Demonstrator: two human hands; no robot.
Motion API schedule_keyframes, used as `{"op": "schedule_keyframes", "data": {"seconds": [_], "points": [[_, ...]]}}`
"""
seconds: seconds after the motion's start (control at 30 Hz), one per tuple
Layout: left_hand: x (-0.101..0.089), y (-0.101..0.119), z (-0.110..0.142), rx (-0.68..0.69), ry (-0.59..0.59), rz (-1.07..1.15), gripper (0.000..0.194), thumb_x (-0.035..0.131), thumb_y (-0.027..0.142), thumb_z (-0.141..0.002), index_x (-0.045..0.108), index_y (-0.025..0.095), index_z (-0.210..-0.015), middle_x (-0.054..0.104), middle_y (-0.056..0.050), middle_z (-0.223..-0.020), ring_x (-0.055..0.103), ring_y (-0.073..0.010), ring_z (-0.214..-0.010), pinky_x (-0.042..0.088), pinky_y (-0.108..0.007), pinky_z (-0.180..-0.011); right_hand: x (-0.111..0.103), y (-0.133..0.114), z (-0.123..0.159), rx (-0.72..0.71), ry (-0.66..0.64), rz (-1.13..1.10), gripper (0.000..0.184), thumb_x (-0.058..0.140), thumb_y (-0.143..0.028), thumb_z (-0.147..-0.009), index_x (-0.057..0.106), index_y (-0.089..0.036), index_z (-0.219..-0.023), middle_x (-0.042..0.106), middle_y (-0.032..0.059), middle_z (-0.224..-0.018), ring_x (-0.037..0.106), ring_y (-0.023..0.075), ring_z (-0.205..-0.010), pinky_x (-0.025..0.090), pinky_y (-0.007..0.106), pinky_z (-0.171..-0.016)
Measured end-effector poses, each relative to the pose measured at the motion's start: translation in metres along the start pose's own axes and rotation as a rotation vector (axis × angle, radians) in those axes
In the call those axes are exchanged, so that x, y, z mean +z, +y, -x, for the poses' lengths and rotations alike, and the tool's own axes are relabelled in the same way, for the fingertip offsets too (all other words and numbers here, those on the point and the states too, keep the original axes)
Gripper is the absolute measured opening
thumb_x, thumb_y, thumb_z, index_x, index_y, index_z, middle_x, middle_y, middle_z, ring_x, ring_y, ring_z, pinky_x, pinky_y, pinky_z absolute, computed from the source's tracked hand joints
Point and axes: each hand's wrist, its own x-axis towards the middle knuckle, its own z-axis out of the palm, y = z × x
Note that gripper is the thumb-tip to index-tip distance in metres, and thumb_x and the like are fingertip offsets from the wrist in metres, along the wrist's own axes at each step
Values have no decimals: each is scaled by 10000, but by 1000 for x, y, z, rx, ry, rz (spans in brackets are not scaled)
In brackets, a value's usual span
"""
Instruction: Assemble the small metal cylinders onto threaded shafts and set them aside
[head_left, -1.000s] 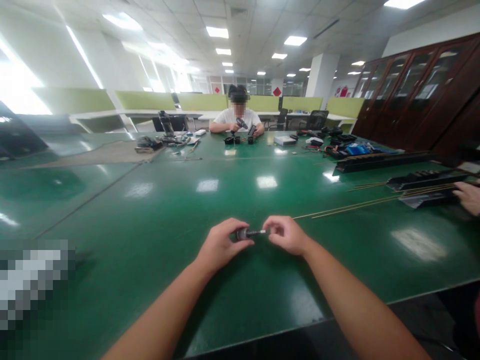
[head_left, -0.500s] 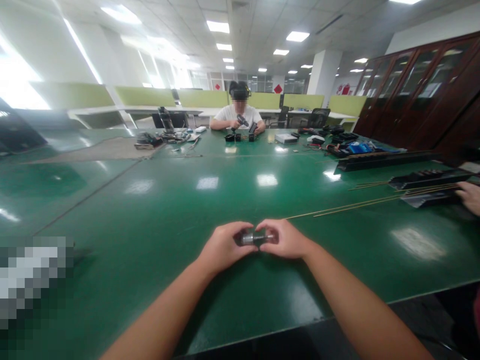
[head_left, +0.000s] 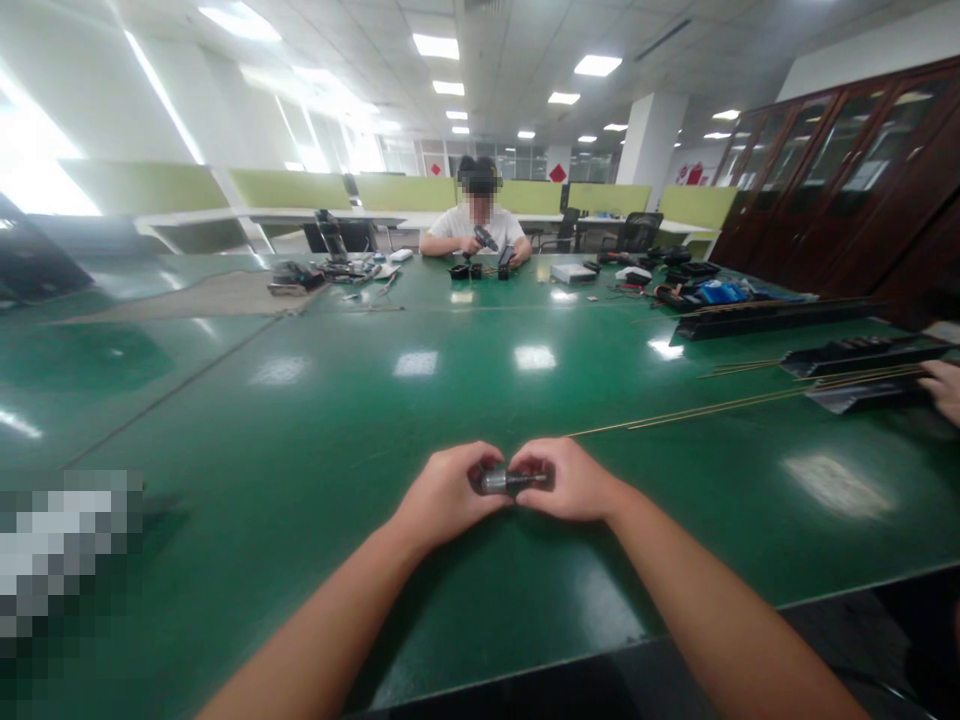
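Just above the green table (head_left: 360, 400), in the middle of the head view, both hands meet around a small silver-and-black cylindrical part (head_left: 495, 482) lying level. My left hand (head_left: 448, 488) is closed on its thicker silver end. A narrower black section with a thin tip points right, into the curled fingers of my right hand (head_left: 574, 480), which close around that end. Fingers and palms hide both ends of the part, so its exact kind cannot be made out.
Long thin brass-coloured rods (head_left: 697, 410) reach from black channels (head_left: 862, 390) on the right, near another person's hand (head_left: 941, 388). Across the table a person (head_left: 476, 225) holds a power drill (head_left: 486, 240). Tools and a blue item (head_left: 721, 293) lie far right.
My right fingers have shifted slightly around the narrow end, and more of the black section and its tip shows. My left hand keeps nearly the same place and grip.
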Motion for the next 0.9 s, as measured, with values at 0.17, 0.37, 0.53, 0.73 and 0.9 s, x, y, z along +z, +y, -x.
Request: {"op": "schedule_keyframes", "data": {"seconds": [0.17, 0.37, 0.53, 0.73, 0.9], "points": [[-1, 3, 0, 12, 6, -22, 170, 747, 205, -703, 691, 203, -864, 686, 8, -789, 620, -140, -700, 454, -235, -647, 3, 2, 0, 7, -4, 7, 245, 720, -213, -734, 701, -191, -978, 694, 25, -863, 606, 156, -747, 462, 258, -684], [0, 5, 0, 5, -1, -32, 155, 742, 223, -708, 698, 196, -854, 688, -1, -791, 621, -145, -708, 456, -237, -654, 5, 4, 0, 18, -20, -20, 213, 711, -223, -754, 695, -185, -963, 697, 21, -849, 607, 146, -725, 461, 250, -671], [1, 2, 0, -25, 11, -29, 143, 747, 241, -705, 698, 189, -829, 685, -4, -765, 614, -142, -679, 448, -233, -631, 7, 6, 0, 7, -21, -3, 196, 701, -203, -762, 703, -183, -956, 702, 24, -851, 611, 147, -734, 462, 250, -681], [1, 1, -1, -68, -5, -57, 153, 756, 265, -693, 707, 199, -822, 694, -3, -768, 617, -151, -683, 453, -237, -626, 9, 7, -1, 25, -42, 11, 185, 685, -194, -775, 712, -192, -958, 705, 19, -842, 613, 144, -723, 457, 245, -668], [2, 0, -1, -72, 9, -65, 164, 753, 301, -701, 711, 203, -826, 699, -6, -763, 616, -150, -663, 455, -231, -610, 7, 5, -1, 29, -39, 30, 173, 689, -190, -775, 717, -192, -946, 713, 23, -851, 620, 149, -739, 460, 248, -682]]}}
